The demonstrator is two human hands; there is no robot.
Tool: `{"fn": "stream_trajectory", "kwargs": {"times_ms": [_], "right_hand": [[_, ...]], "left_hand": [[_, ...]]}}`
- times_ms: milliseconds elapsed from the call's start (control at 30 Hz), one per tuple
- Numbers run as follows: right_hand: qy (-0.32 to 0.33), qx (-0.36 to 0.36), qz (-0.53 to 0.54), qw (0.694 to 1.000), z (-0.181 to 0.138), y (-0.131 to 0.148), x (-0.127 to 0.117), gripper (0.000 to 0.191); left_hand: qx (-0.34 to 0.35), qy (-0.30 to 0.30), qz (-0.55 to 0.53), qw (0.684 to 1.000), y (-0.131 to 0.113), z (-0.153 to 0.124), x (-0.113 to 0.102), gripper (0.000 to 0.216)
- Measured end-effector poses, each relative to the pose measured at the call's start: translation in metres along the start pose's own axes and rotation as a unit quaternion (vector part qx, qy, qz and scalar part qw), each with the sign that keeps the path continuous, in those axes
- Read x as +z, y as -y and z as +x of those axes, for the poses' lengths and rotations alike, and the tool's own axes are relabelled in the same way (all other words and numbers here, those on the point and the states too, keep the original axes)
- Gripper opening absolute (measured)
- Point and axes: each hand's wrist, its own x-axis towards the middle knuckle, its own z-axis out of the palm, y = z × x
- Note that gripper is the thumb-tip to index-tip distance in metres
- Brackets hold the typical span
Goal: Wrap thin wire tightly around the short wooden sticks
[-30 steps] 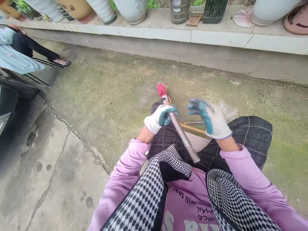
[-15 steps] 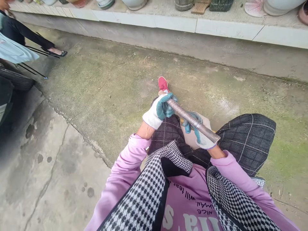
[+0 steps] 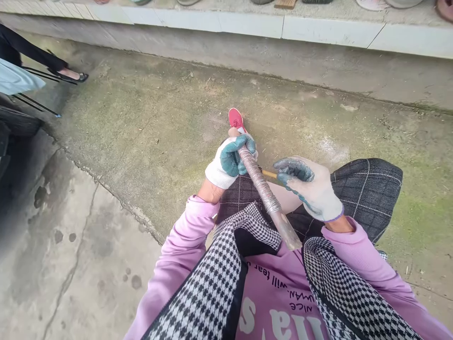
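Note:
My left hand [image 3: 231,158], in a white glove with a green-coated palm, is closed round the upper part of a grey-brown wire-wrapped pipe [image 3: 260,186]. Coils of thin metal wire run along its middle, while the lower end is bare and points towards my lap. A pale rounded tip shows beyond my fist. To the right of the pipe, and apart from it, my right hand [image 3: 307,182] has its gloved fingers curled in; what they pinch is hidden. A thin yellow bar [image 3: 269,174] shows between the pipe and my right fingers.
Beneath my hands lies a pale flat surface [image 3: 286,196] between my knees. A red shoe [image 3: 235,119] is on the concrete ground ahead. Beyond runs a low tiled ledge [image 3: 247,23] with pots. At left, a person's leg [image 3: 35,52] is beside a dark tyre [image 3: 21,120].
My right hand has come off the pipe and moved to the right. The pipe's lower end has swung down and left, towards my body, while my left hand keeps its hold.

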Motion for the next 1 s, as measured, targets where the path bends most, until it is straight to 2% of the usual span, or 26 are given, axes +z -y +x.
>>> {"fn": "stream_trajectory", "kwargs": {"times_ms": [167,300,567,767,1000], "right_hand": [[0.015,-0.032,-0.032,0.999,-0.008,0.003,-0.003,0.021],[-0.012,-0.072,-0.071,0.995,-0.013,0.007,-0.001,0.013],[-0.045,-0.177,-0.107,0.977,-0.018,-0.001,-0.004,0.018],[-0.040,-0.190,-0.134,0.972,-0.020,-0.001,-0.004,0.020],[-0.045,-0.164,-0.140,0.975,-0.018,0.005,-0.002,0.014]], "left_hand": [[0.016,-0.011,0.015,1.000,-0.002,-0.008,0.003,0.061],[0.016,-0.013,0.007,1.000,-0.001,-0.011,0.003,0.062],[0.021,0.065,-0.089,0.994,0.006,0.000,-0.004,0.064],[0.040,0.059,-0.056,0.996,0.004,-0.002,-0.003,0.061],[0.034,0.054,-0.039,0.997,0.003,-0.002,-0.002,0.064]]}}
